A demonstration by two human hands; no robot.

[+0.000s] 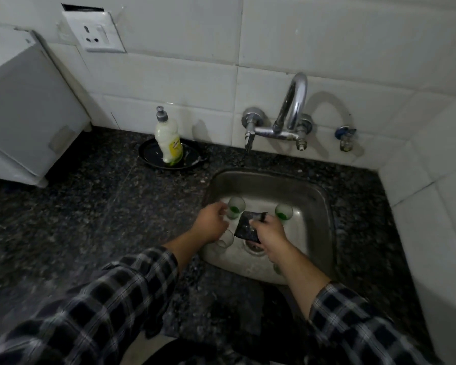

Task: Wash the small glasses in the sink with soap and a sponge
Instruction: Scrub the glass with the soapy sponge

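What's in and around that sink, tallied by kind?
Small glasses: 3 plainly visible; a possible fourth is too hidden to tell
Sponge: 1
Soap bottle: 1
Black plate: 1
Tap: 1
Total: 7

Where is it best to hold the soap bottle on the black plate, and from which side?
Probably round the pale body of the soap bottle, below its grey cap, coming from the front: it stands on the black plate with the tiled wall close behind, its near side free.
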